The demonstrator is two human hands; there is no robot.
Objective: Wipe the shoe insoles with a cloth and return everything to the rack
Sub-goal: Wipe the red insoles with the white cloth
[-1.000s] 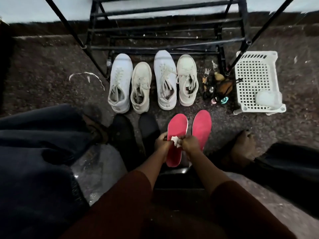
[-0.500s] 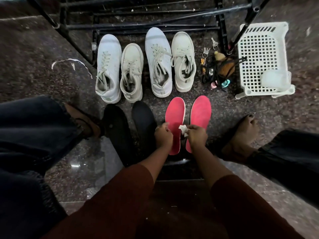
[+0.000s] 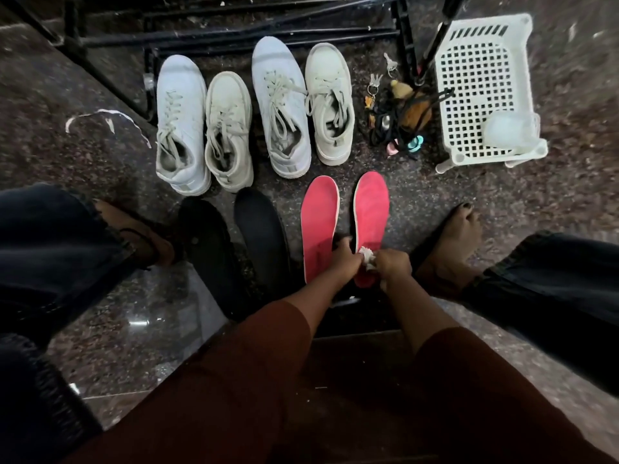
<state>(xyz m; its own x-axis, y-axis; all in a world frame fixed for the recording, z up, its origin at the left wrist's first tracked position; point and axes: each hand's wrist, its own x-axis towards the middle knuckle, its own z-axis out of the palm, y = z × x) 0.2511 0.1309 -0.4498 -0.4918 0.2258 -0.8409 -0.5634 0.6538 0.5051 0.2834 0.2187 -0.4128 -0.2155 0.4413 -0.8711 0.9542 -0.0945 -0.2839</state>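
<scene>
Both hands meet over the heel end of the right pink insole (image 3: 371, 209). The right hand (image 3: 394, 266) pinches a small white cloth (image 3: 366, 257) against it; the left hand (image 3: 341, 259), fingers curled, grips the same cloth from the other side. The left pink insole (image 3: 318, 229) lies just beside it on the floor (image 3: 418, 182), with two black insoles (image 3: 261, 236) further left. Four white sneakers (image 3: 281, 105) stand in a row before the black shoe rack (image 3: 234, 38). A white plastic basket (image 3: 482, 92) sits at the right, with keys (image 3: 372, 83) and dark cords between.
</scene>
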